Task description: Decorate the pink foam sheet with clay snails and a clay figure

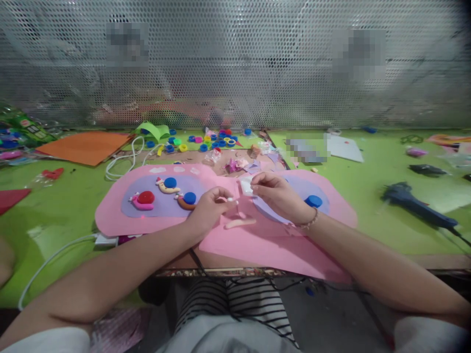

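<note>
My left hand [213, 208] is closed in a pinch on a small white piece [231, 199], soft-looking like clay. Just to its right, my right hand [274, 193] pinches a small white packet [246, 186]. Under both hands lies a pink paper shape [114, 215] with purple paper panels. A beige clay strip [241, 223] rests on the pink paper below my fingers. On the left panel sit snail figures: one with a red cap [146, 197], two with blue caps [170, 183]. Another blue cap [314, 201] lies on the right panel, beyond my right wrist.
A dark blue glue gun [419, 203] lies at the right, its cord running off the edge. Several bottle caps [217, 143] and paper scraps [253, 167] are scattered at the back, before a perforated metal screen [235, 63]. White cables [125, 159] and orange paper [86, 147] are at the left.
</note>
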`<state>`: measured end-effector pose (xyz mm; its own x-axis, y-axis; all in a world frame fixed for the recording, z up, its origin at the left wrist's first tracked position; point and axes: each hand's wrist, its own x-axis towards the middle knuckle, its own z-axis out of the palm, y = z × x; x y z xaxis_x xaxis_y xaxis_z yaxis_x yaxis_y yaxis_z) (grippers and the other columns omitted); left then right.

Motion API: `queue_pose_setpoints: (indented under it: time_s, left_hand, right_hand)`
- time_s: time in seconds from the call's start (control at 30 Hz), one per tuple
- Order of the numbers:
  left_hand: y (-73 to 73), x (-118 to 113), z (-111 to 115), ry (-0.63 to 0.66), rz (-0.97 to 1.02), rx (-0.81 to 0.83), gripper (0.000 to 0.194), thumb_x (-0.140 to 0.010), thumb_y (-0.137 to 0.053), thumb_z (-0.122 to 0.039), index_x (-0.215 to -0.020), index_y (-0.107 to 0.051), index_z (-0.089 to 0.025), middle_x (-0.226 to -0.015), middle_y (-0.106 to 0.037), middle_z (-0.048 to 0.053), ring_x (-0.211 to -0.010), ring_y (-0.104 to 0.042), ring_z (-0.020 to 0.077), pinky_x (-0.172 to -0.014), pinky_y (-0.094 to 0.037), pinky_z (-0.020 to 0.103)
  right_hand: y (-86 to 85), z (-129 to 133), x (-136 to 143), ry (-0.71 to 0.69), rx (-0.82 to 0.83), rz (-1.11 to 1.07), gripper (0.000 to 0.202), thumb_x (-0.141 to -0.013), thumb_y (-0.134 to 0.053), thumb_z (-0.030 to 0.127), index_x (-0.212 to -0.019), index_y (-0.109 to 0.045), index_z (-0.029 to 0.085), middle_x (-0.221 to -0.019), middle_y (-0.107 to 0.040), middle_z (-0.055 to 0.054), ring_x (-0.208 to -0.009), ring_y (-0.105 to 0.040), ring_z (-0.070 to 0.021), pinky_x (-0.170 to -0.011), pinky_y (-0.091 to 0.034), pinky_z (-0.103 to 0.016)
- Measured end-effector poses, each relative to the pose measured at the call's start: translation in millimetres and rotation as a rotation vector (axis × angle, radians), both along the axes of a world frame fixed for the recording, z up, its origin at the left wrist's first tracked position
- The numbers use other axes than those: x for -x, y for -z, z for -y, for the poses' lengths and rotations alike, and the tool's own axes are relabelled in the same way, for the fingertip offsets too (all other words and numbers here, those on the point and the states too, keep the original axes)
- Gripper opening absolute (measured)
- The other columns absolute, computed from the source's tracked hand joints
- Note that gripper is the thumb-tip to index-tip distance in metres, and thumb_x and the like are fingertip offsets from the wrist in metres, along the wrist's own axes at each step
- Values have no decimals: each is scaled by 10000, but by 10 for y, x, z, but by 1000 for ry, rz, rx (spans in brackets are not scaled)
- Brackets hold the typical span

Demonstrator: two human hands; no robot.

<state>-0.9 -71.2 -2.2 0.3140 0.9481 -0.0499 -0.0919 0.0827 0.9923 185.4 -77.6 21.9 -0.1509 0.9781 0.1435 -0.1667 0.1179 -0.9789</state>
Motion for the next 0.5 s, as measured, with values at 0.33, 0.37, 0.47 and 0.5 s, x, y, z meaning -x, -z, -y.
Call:
queue_pose_setpoints:
  time_s: [0.33,0.37,0.47,0.5]
  left_hand:
    - [-67,-25,17,-16,140,93,237,-734,-571,-367,-765,-589,-132,-618,-545,-3,-494,-454,60,-486,-357,196]
    - [-61,-22,17,-16,118,83,207,-715,-595,-332,-781,-593,-136,-634,-552,-4,-503,-456,60,-492,-358,195]
    - [-25,-9,11,-25,30,27,194,-629,-672,-235,-783,-588,-152,-656,-548,-20,-537,-459,59,-515,-358,188]
    - [-12,-5,7,-30,12,9,204,-605,-688,-216,-766,-579,-155,-656,-541,-27,-547,-457,57,-522,-357,185]
  right_hand:
    - [-26,10,8,0,19,20,119,-644,-696,218,-696,-594,187,-655,-519,37,-577,-448,-68,-552,-352,-227]
    - [-22,8,6,0,17,23,119,-645,-696,219,-698,-593,188,-654,-517,38,-574,-445,-69,-551,-351,-228]
    - [-11,3,1,0,8,36,125,-647,-695,231,-703,-592,190,-665,-517,35,-582,-445,-73,-558,-357,-232]
    - [-9,3,0,-1,4,36,127,-647,-696,234,-704,-592,190,-672,-519,32,-589,-448,-75,-563,-360,-233]
